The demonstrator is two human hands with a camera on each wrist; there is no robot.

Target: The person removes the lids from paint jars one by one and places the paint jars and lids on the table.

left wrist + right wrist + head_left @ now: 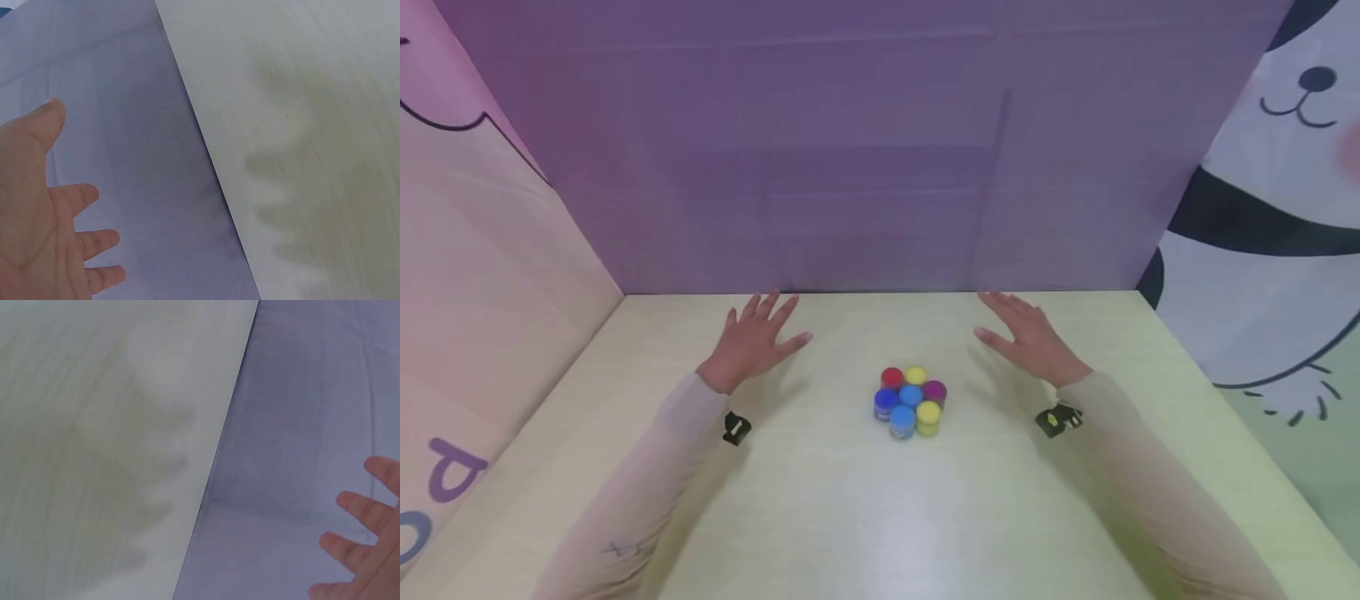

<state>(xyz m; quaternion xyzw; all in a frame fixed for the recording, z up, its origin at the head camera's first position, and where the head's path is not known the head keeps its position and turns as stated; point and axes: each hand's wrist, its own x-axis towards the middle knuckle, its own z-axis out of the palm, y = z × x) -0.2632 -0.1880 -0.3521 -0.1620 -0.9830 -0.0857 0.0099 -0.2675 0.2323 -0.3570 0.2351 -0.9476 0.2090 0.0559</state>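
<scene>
Small lidded jars stand in a tight cluster on the pale table, with a red-lidded jar, a purple-lidded jar, a dark blue-lidded jar, a light blue-lidded jar and a yellow-lidded jar among them. To their left, the left hand is held above the table, fingers spread and straight, holding nothing. On the other side the right hand hovers likewise, thumb apart from its fingers. Both wrist views show the outstretched fingers and their shadows, but no jars.
A purple cloth hangs along the table's back edge. Printed panels flank the table, the right one with a cartoon panda. Black wrist devices are worn at both sleeve ends. The table extends toward the person.
</scene>
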